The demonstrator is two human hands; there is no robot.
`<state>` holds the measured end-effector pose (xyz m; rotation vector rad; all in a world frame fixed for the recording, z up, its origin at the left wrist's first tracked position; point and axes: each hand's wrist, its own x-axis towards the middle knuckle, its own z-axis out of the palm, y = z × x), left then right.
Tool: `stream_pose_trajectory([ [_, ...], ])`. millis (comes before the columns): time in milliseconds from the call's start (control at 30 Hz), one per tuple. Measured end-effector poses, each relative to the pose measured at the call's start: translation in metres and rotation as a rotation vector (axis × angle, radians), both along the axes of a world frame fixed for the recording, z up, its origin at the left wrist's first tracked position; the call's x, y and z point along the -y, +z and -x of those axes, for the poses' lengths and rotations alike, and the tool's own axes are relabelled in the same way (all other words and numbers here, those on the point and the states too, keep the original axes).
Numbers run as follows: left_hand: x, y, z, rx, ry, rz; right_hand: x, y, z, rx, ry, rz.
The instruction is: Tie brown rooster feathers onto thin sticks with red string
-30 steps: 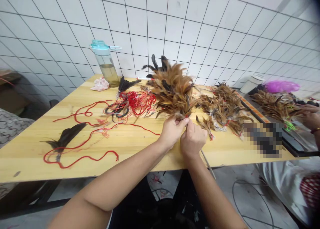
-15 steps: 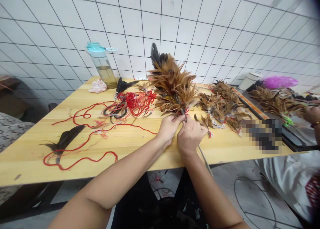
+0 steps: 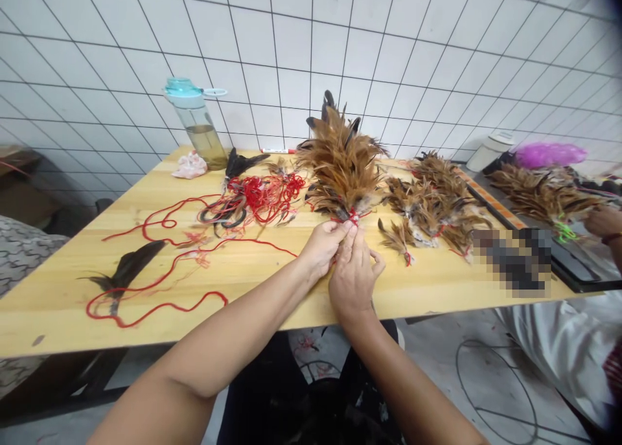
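Observation:
A brown feather duster, dark plumes at its tip, points away from me toward the tiled wall. Red string is wound round its lower end. My left hand is closed in a pinch at that bound end. Right beside it, my right hand is closed on the same spot, its fingertips against the red binding. My fingers hide most of the handle. A long red cord lies in loops to the left, its right end near my left forearm.
Scissors lie by a tangle of red string. A black feather rests at left. Behind stand a water bottle and a crumpled tissue. Feather bunches lie right. Another person's hand is at far right.
The feather duster has turned, its tip swinging right and more upright. My right hand has shifted slightly left and rolled over, showing its back, and the red binding is now more visible.

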<state>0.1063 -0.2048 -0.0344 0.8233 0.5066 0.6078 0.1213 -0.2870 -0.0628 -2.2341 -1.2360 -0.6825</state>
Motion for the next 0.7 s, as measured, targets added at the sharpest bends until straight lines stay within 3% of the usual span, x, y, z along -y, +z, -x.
stream_pose_trajectory([
  [133, -0.004, -0.001, -0.001, 0.020, -0.009, -0.037, 0.009, 0.013, 0.001, -0.215, 0.083, 0.063],
  [233, -0.006, 0.000, -0.001, 0.011, 0.046, -0.113, 0.016, 0.029, -0.006, -0.518, 0.251, 0.042],
  [367, -0.008, 0.001, -0.001, 0.026, 0.064, -0.117, 0.022, 0.044, -0.031, -1.137, 0.554, -0.117],
  [533, -0.003, 0.004, 0.000, 0.006, 0.036, -0.175, 0.020, 0.049, -0.068, -1.892, 0.722, -0.194],
  [700, 0.001, 0.003, 0.001, 0.042, -0.147, -0.277, 0.010, 0.046, -0.085, -2.110, 0.772, -0.193],
])
